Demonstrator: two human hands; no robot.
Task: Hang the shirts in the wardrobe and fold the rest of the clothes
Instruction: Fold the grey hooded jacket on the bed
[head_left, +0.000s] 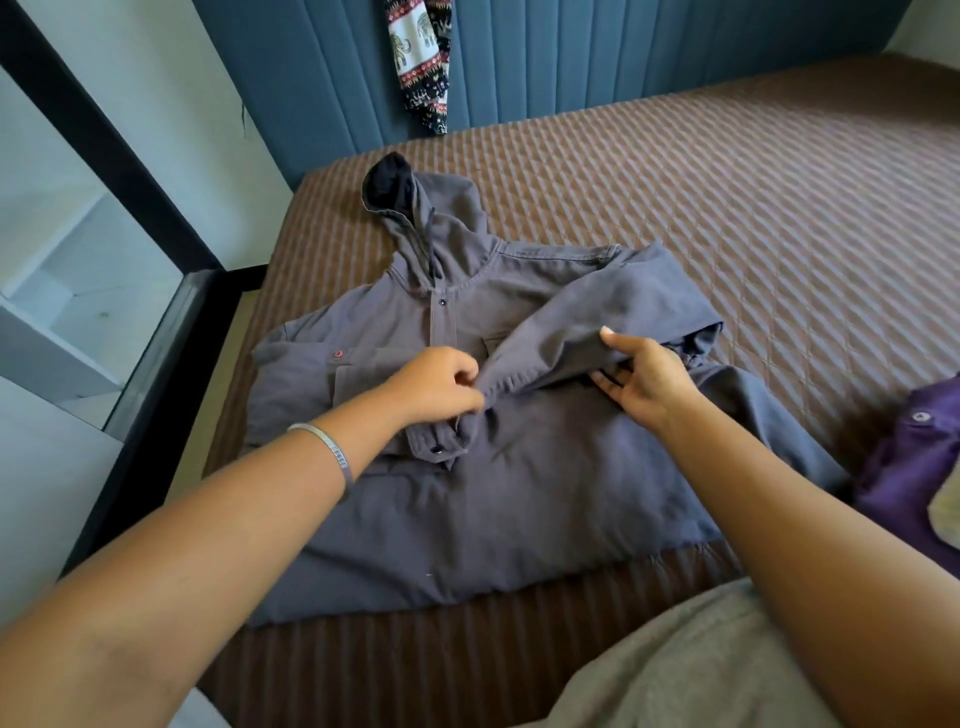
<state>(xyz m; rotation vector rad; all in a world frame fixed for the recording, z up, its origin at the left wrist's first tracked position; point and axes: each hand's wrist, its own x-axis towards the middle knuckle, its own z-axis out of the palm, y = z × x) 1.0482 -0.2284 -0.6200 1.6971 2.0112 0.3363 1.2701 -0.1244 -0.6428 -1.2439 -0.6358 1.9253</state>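
Mid-fold: hoodie (493, 467) flat on bed (727, 208). Left hand (436, 384) pinching sleeve (587, 332) cuff, right hand (641, 376) gripping sleeve mid-length. Purple garment (914, 467) still unfolded.

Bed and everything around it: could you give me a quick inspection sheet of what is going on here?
Surface: brown quilted bed cover, largely bare on the far right.
Job's things: grey hooded jacket lying flat, front up, its sleeve folded across the chest.
Clutter: purple garment at the right edge.
Grips: left hand pinches the sleeve's cuff; right hand holds the sleeve further up.
Cables: nothing seen.
Surroundings: blue padded headboard with elephant-print cloth hanging on it; white shelf unit to the left.
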